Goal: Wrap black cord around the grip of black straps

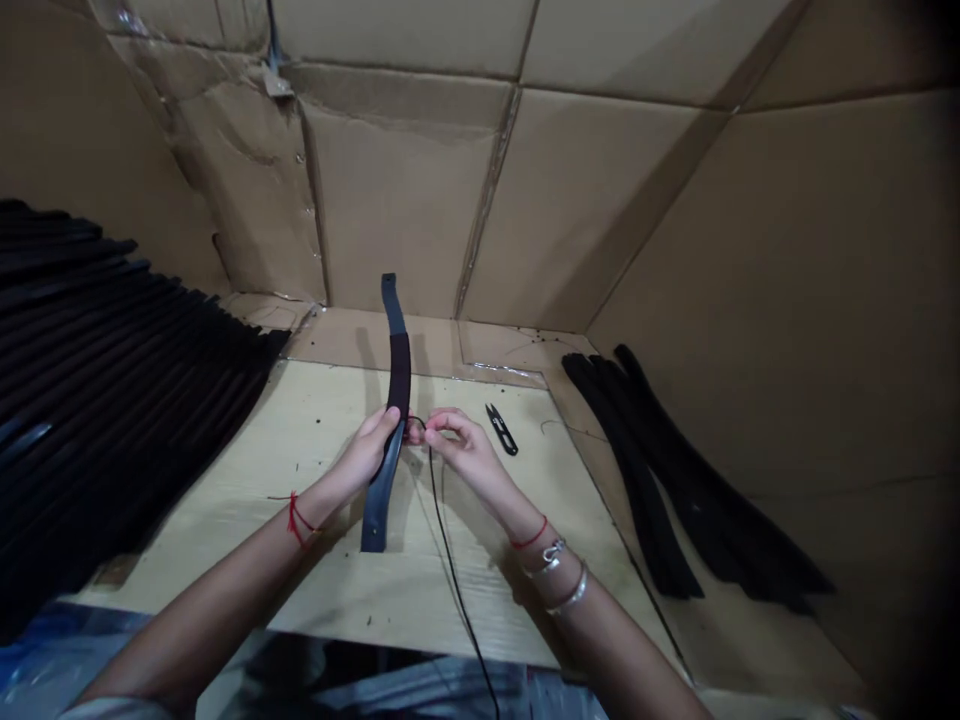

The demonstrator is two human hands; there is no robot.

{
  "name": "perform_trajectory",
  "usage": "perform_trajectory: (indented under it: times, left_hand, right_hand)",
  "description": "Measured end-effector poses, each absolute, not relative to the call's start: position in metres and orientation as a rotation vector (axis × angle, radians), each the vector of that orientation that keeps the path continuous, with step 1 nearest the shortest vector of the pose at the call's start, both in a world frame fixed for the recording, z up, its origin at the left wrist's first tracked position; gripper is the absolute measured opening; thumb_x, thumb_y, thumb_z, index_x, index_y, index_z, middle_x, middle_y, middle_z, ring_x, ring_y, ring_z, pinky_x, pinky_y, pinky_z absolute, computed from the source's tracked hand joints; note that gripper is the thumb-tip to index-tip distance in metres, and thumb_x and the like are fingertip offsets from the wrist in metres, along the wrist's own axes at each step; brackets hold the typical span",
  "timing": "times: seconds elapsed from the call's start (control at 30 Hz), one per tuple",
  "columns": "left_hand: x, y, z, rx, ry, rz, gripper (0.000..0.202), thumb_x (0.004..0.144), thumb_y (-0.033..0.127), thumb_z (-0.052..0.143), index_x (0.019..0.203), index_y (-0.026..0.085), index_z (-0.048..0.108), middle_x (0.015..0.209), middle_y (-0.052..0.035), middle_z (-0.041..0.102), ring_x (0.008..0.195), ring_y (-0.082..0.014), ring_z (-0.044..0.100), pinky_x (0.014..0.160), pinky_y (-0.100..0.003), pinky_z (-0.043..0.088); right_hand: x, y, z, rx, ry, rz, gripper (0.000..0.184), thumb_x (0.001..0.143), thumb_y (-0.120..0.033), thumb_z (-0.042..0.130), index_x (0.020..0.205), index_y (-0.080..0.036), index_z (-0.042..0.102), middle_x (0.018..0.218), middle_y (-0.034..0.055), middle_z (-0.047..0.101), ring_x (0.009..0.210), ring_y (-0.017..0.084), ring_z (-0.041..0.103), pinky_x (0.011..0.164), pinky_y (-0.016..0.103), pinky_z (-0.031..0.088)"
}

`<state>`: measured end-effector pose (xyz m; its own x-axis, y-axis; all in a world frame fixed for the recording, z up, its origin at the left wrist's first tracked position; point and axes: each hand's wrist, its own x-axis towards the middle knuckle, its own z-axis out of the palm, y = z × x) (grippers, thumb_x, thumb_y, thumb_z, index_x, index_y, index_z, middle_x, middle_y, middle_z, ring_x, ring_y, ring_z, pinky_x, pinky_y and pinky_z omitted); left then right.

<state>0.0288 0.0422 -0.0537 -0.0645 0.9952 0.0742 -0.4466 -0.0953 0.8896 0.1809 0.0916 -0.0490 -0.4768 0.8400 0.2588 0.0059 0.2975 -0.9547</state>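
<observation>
My left hand [369,452] is closed around the middle of a long, curved black strip [395,350] and holds it upright above the wooden table [300,470]. My right hand [459,442] is pinched just to the right of the strip, on a thin black thread [450,560]. The thread hangs from the pinch down past the table's front edge. The two hands almost touch at the strip.
Black thread snips [501,429] lie on the table just right of my right hand. A big stack of black strips [112,400] fills the left side. A smaller pile of black strips [675,480] lies at the right. Cardboard walls [562,200] close in the back and right.
</observation>
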Motion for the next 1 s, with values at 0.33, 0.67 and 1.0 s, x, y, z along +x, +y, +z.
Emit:
perform_trajectory:
  times: [0.33, 0.67, 1.0]
  left_hand:
    - [0.037, 0.026, -0.062, 0.699, 0.822, 1.415, 0.034, 0.085, 0.041, 0.066, 0.099, 0.010, 0.064, 0.093, -0.0107, 0.068, 0.082, -0.0180, 0.066, 0.069, -0.025, 0.056]
    - [0.040, 0.023, -0.072, 0.733, 0.856, 1.285, 0.037, 0.083, 0.047, 0.067, 0.091, 0.011, 0.061, 0.076, -0.0041, 0.063, 0.058, -0.0122, 0.059, 0.054, -0.021, 0.050]
    - [0.032, 0.030, -0.070, 0.755, 0.917, 1.410, 0.034, 0.082, 0.044, 0.068, 0.084, 0.011, 0.061, 0.077, -0.0035, 0.060, 0.065, -0.0099, 0.052, 0.062, -0.020, 0.043]
  right_hand:
    - [0.161, 0.066, -0.071, -0.848, -1.589, 0.985, 0.009, 0.082, -0.027, 0.064, 0.079, -0.019, 0.065, 0.107, 0.0100, 0.046, 0.115, 0.024, 0.048, 0.097, 0.040, 0.046]
    - [0.170, 0.059, -0.068, -0.938, -1.675, 0.622, 0.010, 0.085, -0.024, 0.059, 0.082, -0.018, 0.066, 0.107, 0.0108, 0.041, 0.108, 0.026, 0.048, 0.091, 0.042, 0.047]
    - [0.183, 0.046, -0.056, -1.075, -1.771, 1.158, 0.030, 0.090, -0.038, 0.055, 0.114, -0.021, 0.051, 0.101, 0.0070, 0.057, 0.086, 0.019, 0.058, 0.076, 0.032, 0.049]
